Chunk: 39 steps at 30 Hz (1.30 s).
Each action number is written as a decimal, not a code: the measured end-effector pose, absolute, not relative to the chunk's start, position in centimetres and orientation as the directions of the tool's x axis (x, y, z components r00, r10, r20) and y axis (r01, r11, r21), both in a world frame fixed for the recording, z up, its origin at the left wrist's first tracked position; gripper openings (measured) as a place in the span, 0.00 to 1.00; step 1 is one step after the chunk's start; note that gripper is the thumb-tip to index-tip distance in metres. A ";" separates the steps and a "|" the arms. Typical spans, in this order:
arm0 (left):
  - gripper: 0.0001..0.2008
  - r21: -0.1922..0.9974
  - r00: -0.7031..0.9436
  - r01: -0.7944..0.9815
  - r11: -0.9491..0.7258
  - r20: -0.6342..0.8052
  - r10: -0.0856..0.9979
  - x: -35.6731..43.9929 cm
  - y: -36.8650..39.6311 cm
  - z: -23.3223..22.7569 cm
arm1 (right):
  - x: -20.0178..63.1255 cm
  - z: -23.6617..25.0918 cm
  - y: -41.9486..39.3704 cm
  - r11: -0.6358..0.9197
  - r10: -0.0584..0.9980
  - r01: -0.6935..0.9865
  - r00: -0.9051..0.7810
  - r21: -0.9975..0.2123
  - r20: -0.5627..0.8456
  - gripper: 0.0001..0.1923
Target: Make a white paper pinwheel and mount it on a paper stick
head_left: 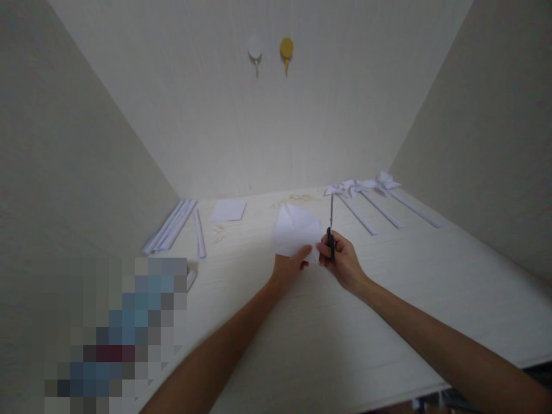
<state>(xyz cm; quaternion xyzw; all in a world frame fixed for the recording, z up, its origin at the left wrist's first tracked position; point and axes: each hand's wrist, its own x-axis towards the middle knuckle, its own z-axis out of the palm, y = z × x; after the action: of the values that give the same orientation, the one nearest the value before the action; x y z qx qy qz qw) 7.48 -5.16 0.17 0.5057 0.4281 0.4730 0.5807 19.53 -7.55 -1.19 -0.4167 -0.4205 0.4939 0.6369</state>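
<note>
A folded sheet of white paper (297,227) is gripped at its lower edge by my left hand (295,259), thumb on top. My right hand (342,261) is closed around the black handles of a pair of scissors (331,238), whose blades point away from me and look closed. The fingertips of my right hand are at the paper's lower right corner; whether they pinch it I cannot tell. Part of the paper's underside is hidden by my left hand.
Rolled paper sticks (170,227) lie at the left, with one stick (199,233) apart. A square paper (228,210) is at the back. Paper pinwheel-like shapes on sticks (379,207) lie at the right. Two hooks, white (255,47) and yellow (287,48), hang on the wall.
</note>
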 end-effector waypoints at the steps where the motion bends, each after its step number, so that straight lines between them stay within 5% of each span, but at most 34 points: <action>1: 0.09 0.993 0.154 -0.110 0.032 -0.015 0.988 7.4 -5.1 0.2 | 19.5 -1.2 -7.6 0.156 0.982 -0.261 0.142 -0.953 0.122 0.11; 17: 0.09 0.994 0.012 -0.099 0.037 -0.036 0.999 7.0 -4.8 0.8 | 19.0 -0.5 -7.7 0.144 0.986 -0.158 0.110 -0.977 0.128 0.14; 39: 0.09 0.996 0.050 -0.085 0.012 -0.008 0.999 6.9 -5.0 1.1 | 19.4 -0.8 -7.5 0.111 0.984 -0.136 0.153 -0.985 0.090 0.15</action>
<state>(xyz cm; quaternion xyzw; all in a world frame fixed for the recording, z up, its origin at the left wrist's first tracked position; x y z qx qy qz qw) 6.94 -5.03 1.07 0.4878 0.4682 0.5059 0.5355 19.41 -7.51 -0.76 -0.4721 -0.4493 0.4708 0.5946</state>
